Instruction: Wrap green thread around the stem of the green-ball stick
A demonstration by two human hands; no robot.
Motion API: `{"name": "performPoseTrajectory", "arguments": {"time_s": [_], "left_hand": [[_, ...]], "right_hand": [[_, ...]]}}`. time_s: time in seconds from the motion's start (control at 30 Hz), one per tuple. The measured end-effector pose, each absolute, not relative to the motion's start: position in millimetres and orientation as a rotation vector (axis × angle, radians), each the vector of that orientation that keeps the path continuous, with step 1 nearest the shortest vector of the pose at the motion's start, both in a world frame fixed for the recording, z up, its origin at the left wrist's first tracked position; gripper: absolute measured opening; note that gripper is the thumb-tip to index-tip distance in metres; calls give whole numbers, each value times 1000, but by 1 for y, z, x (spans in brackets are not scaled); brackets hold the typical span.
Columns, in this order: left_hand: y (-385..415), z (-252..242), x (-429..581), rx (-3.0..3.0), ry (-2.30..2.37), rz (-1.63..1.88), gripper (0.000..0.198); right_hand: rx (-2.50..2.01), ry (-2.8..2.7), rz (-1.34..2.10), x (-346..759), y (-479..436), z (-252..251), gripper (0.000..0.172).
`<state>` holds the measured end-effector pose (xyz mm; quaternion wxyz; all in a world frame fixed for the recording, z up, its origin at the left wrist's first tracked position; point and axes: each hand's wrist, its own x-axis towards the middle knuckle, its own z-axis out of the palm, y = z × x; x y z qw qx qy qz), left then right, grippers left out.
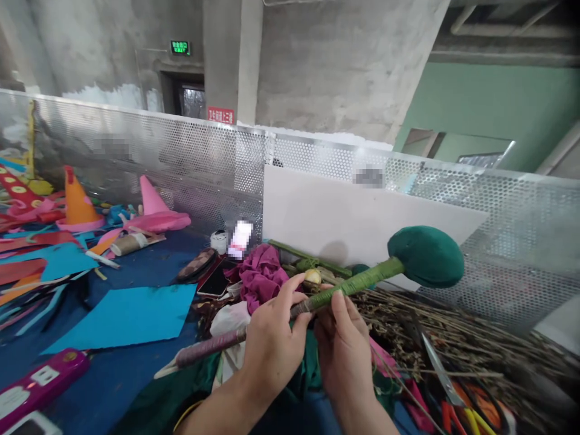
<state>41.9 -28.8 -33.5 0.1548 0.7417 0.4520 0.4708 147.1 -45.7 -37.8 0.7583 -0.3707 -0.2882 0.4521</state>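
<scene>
Both my hands hold a long stick (362, 281) wrapped in green tape, which ends at the upper right in a padded dark green fabric head (426, 256). My left hand (272, 344) is closed round the stick's middle, where the green wrap gives way to a purple-wrapped lower part (208, 348). My right hand (342, 347) pinches the stick just to the right of that, fingers pressed on the green wrap. The stick slants from lower left to upper right above the table.
A bundle of dry twigs (453, 338) and scissors (437, 368) lie at right. Magenta cloth (260, 275), a phone (216, 281), blue paper (131, 317), paper cones (79, 202) and a pink power strip (43, 380) cover the blue table. A perforated metal screen (203, 163) and a white board (344, 220) stand behind.
</scene>
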Motion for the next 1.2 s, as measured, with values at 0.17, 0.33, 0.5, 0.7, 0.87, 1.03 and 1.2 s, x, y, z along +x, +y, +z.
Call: {"name": "performPoseTrajectory", "arguments": {"time_s": [0.17, 0.33, 0.5, 0.7, 0.87, 1.03, 1.2], "left_hand": [[-28, -19, 36, 2039, 1200, 1102, 41], [-22, -5, 27, 1976, 1057, 808, 22], [-24, -5, 29, 1960, 1104, 818, 21], [-26, -11, 31, 1882, 1114, 932, 24], [-23, -16, 33, 1789, 1126, 1015, 23], [-23, -14, 30, 1771, 1184, 1046, 23], [-22, -14, 30, 1769, 1237, 1054, 21]], "right_hand": [[-776, -508, 967, 152, -43, -35, 35], [-776, -559, 902, 155, -44, -31, 33], [-790, -593, 905, 154, -44, -30, 33], [-775, -561, 954, 151, -43, -35, 34], [-641, -458, 1043, 148, -45, -33, 33], [-600, -392, 1095, 146, -51, -31, 29], [-804, -912, 649, 141, -59, -50, 33]]}}
